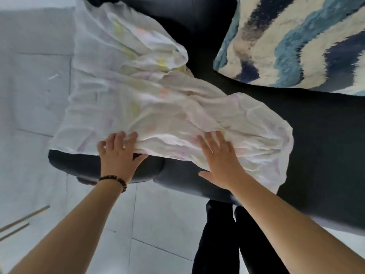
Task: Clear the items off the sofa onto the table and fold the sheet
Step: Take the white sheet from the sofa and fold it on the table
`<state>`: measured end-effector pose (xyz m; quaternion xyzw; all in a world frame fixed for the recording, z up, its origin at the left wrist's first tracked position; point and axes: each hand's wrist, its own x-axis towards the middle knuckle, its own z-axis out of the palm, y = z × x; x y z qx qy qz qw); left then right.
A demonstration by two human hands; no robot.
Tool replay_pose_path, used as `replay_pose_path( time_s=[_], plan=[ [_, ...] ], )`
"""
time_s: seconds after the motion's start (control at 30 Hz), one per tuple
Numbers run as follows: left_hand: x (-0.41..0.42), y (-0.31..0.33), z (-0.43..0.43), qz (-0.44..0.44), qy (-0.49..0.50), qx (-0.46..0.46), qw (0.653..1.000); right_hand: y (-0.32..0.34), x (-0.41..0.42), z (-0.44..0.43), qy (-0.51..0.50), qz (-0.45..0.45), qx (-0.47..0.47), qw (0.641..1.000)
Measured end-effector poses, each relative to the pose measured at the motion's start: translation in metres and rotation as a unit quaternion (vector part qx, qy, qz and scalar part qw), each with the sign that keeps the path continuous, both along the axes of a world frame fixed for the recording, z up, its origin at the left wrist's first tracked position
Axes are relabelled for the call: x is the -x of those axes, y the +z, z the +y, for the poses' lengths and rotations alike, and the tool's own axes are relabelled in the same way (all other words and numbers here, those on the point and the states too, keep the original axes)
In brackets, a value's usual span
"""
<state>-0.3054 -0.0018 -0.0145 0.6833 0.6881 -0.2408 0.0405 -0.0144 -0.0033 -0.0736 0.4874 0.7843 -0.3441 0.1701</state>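
A thin white sheet with faint yellow and pink marks lies crumpled over the armrest and seat of a dark sofa. Part of it hangs over the armrest toward the floor at the left. My left hand rests on the sheet's near edge at the armrest, with fingers spread and fairly straight. My right hand lies flat on the sheet's near right part, fingers straight and pointing away from me.
A blue, navy and cream patterned cushion sits on the sofa at the upper right. Pale tiled floor lies to the left and below. My dark-trousered legs stand against the sofa front. Thin wooden sticks lie at the lower left.
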Motion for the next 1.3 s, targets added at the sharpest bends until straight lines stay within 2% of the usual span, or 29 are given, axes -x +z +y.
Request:
replay_pose_path(
  time_s=[0.07, 0.13, 0.2, 0.23, 0.33, 0.4, 0.47, 0.53, 0.6, 0.7, 0.77, 0.83, 0.93, 1.0, 1.07, 1.1, 1.23, 1.3],
  plan=[
    [-0.013, -0.005, -0.011, -0.047, 0.008, -0.088, 0.995, -0.005, -0.001, -0.004, 0.016, -0.037, -0.058, 0.997],
    [-0.037, 0.001, -0.017, -0.137, 0.122, -0.104, 0.978, -0.004, -0.008, -0.005, 0.021, -0.018, -0.105, 0.994],
    [-0.071, 0.008, -0.028, -0.236, 0.217, -0.095, 0.942, 0.004, -0.017, -0.004, 0.015, 0.005, -0.083, 0.996],
    [-0.092, 0.013, -0.034, -0.28, 0.232, -0.096, 0.927, 0.009, -0.021, -0.004, -0.001, 0.0, -0.059, 0.998],
    [-0.156, 0.037, -0.046, -0.405, 0.196, -0.11, 0.886, 0.012, -0.036, -0.013, -0.082, -0.05, -0.013, 0.995],
    [-0.179, 0.045, -0.05, -0.451, 0.113, -0.09, 0.881, 0.008, -0.054, -0.015, -0.081, -0.104, 0.002, 0.991],
    [-0.177, 0.039, -0.046, -0.438, -0.001, -0.074, 0.896, 0.005, -0.075, -0.011, -0.074, -0.121, -0.014, 0.99],
    [-0.156, 0.031, -0.029, -0.396, -0.071, -0.072, 0.913, 0.007, -0.099, -0.003, -0.192, -0.072, -0.028, 0.978],
    [-0.126, 0.024, -0.004, -0.345, -0.103, -0.084, 0.929, 0.014, -0.126, 0.005, -0.311, -0.069, -0.086, 0.944],
    [-0.088, 0.018, 0.034, -0.224, -0.077, -0.076, 0.968, 0.031, -0.157, 0.012, -0.375, -0.098, -0.178, 0.905],
    [-0.069, 0.011, 0.049, -0.141, -0.028, -0.086, 0.986, 0.032, -0.162, 0.01, -0.362, -0.109, -0.206, 0.903],
    [-0.057, 0.0, 0.051, -0.109, 0.046, -0.043, 0.992, 0.029, -0.153, 0.002, -0.33, -0.112, -0.197, 0.916],
    [-0.067, 0.0, 0.029, -0.228, 0.202, 0.036, 0.952, 0.022, -0.116, -0.023, -0.242, -0.033, -0.163, 0.956],
    [-0.092, 0.019, 0.001, -0.274, 0.17, 0.037, 0.946, 0.022, -0.085, -0.037, -0.178, 0.01, -0.12, 0.977],
    [-0.119, 0.046, -0.029, -0.299, 0.088, 0.053, 0.949, 0.027, -0.06, -0.048, -0.161, 0.031, -0.075, 0.984],
    [-0.13, 0.06, -0.042, -0.333, 0.062, 0.063, 0.939, 0.03, -0.05, -0.054, -0.165, 0.048, -0.059, 0.983],
    [-0.168, 0.121, -0.082, -0.494, 0.082, 0.138, 0.855, 0.06, -0.036, -0.068, -0.222, 0.076, 0.066, 0.97],
    [-0.187, 0.157, -0.09, -0.538, 0.069, 0.167, 0.823, 0.084, -0.048, -0.072, -0.241, 0.094, 0.162, 0.952]
  ],
)
